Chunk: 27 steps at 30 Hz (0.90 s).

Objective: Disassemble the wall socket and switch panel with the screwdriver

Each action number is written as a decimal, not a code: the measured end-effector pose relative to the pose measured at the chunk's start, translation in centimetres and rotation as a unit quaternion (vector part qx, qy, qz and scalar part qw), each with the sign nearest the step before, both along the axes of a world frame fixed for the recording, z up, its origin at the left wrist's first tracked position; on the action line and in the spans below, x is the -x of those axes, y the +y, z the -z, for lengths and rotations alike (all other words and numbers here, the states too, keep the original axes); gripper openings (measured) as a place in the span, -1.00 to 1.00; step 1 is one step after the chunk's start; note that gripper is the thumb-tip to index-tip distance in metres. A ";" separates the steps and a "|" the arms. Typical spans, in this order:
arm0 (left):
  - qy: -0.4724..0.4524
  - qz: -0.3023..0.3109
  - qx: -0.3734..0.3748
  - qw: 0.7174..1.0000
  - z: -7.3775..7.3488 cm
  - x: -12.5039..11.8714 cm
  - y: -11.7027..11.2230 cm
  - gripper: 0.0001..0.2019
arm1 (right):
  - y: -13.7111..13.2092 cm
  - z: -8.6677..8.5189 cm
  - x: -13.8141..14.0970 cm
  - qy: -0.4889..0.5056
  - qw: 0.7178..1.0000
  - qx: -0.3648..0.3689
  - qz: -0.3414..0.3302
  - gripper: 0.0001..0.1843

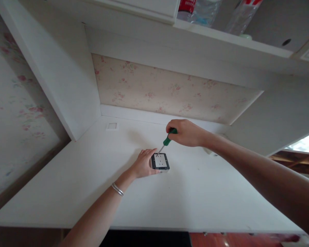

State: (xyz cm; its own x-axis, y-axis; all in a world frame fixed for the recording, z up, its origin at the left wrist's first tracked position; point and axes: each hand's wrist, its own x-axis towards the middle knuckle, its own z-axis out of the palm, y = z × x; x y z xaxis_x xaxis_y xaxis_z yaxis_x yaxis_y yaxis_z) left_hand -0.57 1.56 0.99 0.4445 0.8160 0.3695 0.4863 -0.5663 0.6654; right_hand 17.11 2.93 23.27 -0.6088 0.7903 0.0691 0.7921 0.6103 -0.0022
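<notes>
A power socket [160, 160] with a white face and a dark frame rests on the white desk top. My left hand [144, 164] grips it from the left, thumb along the near side and fingers along the far side; a silver bangle circles that wrist. My right hand [183, 132] is closed around the green handle of a screwdriver [167, 140]. The screwdriver slants down to the left, its metal tip at the upper left part of the socket face. Whether the tip sits in a screw or a slot is too small to tell.
A white square frame [112, 126] lies at the back left of the desk top [92, 161]. A small pale object [210, 151] sits partly behind my right forearm. Overhead, a shelf [229, 37] holds plastic bottles [204, 12]. Upright panels stand on both sides.
</notes>
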 end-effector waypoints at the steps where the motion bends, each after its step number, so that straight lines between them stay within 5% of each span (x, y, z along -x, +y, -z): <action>1: -0.002 0.000 0.005 1.000 0.1 0.0 0.0 -0.05 | -0.1 0.1 0.2 0.002 1.000 0.003 -0.007 -0.81; 11: -0.031 -0.004 0.023 0.999 1.4 -0.4 0.4 0.01 | -0.3 1.8 0.8 -0.010 0.999 0.009 -0.039 -0.80; 27: -0.045 -0.003 0.060 0.997 0.6 -0.4 0.2 -0.08 | -0.7 2.1 1.3 0.002 0.999 -0.004 -0.046 -0.68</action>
